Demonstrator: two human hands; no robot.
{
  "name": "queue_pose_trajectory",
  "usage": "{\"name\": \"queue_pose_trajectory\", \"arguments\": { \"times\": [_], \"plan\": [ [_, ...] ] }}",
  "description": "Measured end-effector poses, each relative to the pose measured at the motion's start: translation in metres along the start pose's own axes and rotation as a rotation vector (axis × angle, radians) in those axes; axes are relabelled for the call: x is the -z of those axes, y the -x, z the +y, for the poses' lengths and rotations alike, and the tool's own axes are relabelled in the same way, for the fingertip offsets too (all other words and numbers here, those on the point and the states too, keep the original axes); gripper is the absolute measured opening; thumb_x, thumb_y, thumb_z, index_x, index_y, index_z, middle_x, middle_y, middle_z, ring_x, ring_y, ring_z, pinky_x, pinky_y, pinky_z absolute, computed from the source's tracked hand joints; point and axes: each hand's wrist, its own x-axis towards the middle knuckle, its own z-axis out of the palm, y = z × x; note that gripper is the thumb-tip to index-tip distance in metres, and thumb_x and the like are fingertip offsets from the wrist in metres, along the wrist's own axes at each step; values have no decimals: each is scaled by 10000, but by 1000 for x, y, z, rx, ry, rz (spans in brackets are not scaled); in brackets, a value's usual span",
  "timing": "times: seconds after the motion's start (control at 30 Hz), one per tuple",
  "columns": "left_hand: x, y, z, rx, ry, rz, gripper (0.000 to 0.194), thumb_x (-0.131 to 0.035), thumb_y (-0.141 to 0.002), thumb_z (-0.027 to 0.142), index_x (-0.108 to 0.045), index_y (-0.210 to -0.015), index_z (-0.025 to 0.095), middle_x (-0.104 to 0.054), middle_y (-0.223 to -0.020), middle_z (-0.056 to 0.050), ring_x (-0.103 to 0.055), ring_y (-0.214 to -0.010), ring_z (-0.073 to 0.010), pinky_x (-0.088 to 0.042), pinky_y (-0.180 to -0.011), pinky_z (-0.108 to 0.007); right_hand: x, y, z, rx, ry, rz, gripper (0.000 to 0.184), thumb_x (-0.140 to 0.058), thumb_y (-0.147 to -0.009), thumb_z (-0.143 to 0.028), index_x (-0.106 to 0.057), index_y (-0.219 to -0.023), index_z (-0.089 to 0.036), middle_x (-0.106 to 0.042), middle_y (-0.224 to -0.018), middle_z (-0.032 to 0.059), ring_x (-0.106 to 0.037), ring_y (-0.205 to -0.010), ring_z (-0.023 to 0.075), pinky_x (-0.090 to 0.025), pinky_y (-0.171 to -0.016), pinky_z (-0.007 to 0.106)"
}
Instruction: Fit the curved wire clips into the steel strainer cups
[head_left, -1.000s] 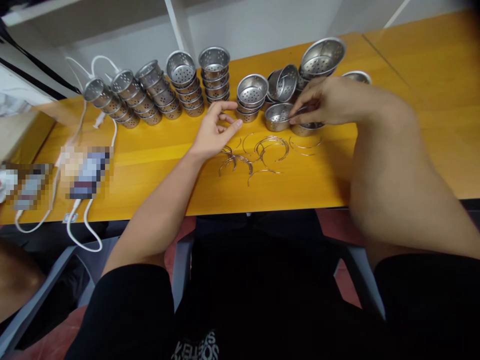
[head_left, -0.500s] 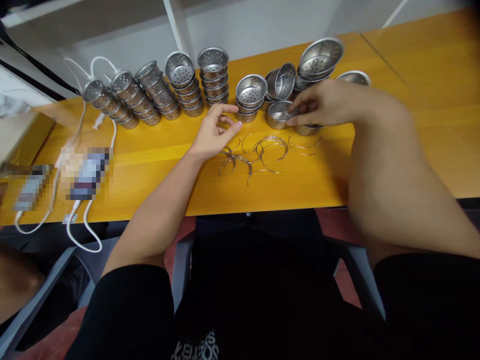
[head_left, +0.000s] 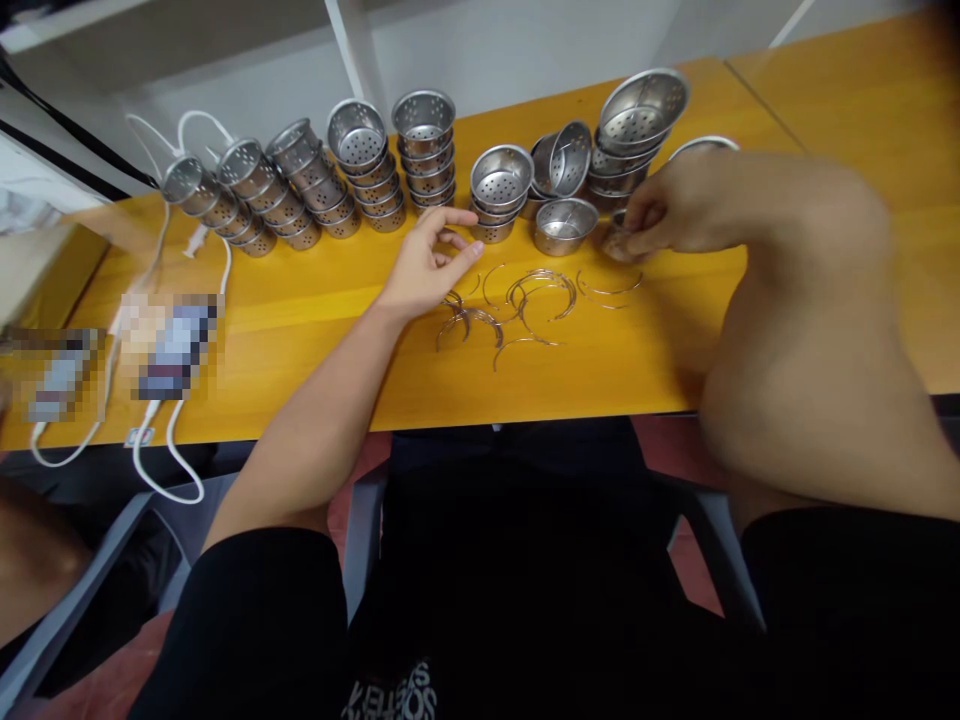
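Observation:
My left hand (head_left: 431, 262) rests on the table with thumb and forefinger apart and nothing between them. Its forefinger reaches the side of a short stack of perforated metal strainer cups (head_left: 501, 180). My right hand (head_left: 671, 210) has its fingers closed at the rim of a small strainer cup (head_left: 618, 240), which is partly hidden behind them. Just left of that hand, a single strainer cup (head_left: 564, 228) stands upright with a thin wire across its mouth. Several loose curved wires (head_left: 544, 292) lie on the table in front of both hands.
Tall stacks of strainer cups (head_left: 426, 150) line the back left of the yellow table (head_left: 450, 400). More cups (head_left: 643, 110) lean at the back right. A phone (head_left: 178, 350) with a white cable lies at left, near another device (head_left: 64, 375).
My right hand has moved right, off the single upright cup, to the small cup beside it, which now sits a little farther back. My left hand has stayed in place.

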Motion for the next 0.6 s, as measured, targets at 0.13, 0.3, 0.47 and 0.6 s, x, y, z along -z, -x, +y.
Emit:
{"name": "queue_pose_trajectory", "arguments": {
  "times": [0.13,0.3,0.47,0.6],
  "plan": [
    [0,1,5,10,16,20,813,-715,-1091,1010,-751,-1467,290,-752,-1612,-173,-818,-1247,-273,-728,-899,-368,10,23,-12,32,-50,273,229,-865,-1057,-214,-688,-946,-307,-809,-990,120,-719,-877,328,-496,-802,516],
    [-2,3,7,-11,36,-39,952,-878,-1021,976,-641,-1687,337,-646,-1783,-170,-806,-1456,-329,-758,-1054,-410,-9,24,-48,490,-238,323,194,-751,-1137,-480,-644,-1055,-340,-825,-1196,172,-797,-1174,427,-594,-1135,614],
    [-7,1,-14,-131,93,-123,1115,-897,-1020,946,-452,-1863,368,-672,-1729,-154,-830,-1473,-369,-759,-1176,-527,-43,2,-70,754,-268,275,210,-665,-1200,-526,-806,-1190,-370,-849,-1368,138,-815,-1277,453,-653,-1190,682],
    [-5,-4,-38,-143,20,-44,1053,-958,-1014,860,-506,-1814,346,-649,-1741,-169,-796,-1522,-393,-725,-1275,-571,-42,0,-61,715,-323,301,153,-759,-1177,-460,-853,-1191,-341,-886,-1165,109,-848,-1041,398,-718,-1034,645]
  ]
}}
